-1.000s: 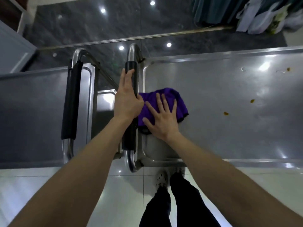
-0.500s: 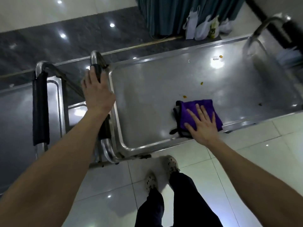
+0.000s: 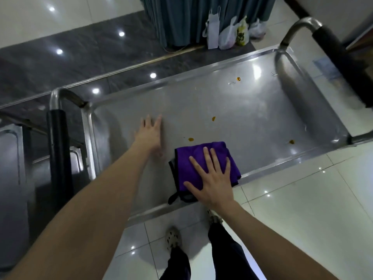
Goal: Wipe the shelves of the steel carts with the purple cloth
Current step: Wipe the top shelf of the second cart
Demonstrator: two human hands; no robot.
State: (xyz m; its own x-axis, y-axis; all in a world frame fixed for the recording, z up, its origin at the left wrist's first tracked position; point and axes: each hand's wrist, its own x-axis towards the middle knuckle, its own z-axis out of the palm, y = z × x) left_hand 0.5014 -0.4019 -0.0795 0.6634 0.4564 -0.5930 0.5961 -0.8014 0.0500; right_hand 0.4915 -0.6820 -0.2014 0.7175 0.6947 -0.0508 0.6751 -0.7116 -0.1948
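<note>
The steel cart's top shelf (image 3: 252, 110) fills the middle of the head view, with several small orange specks (image 3: 191, 139) scattered on it. A folded purple cloth (image 3: 193, 158) with a black edge lies near the shelf's front rim. My right hand (image 3: 212, 178) presses flat on the cloth, fingers spread and straight. My left hand (image 3: 150, 134) is over the bare steel to the left of the cloth with straight fingers, holding nothing; whether it touches the shelf I cannot tell.
A black-padded handle (image 3: 58, 142) stands at the cart's left end and another (image 3: 339, 55) at its right end. A second steel cart (image 3: 12, 158) stands to the left. Plastic bags (image 3: 232, 35) sit by a teal curtain behind. My feet (image 3: 173, 238) are on white tiles.
My left hand has left the black handle and moved over the shelf. My right hand has slid the cloth rightward along the front of the shelf.
</note>
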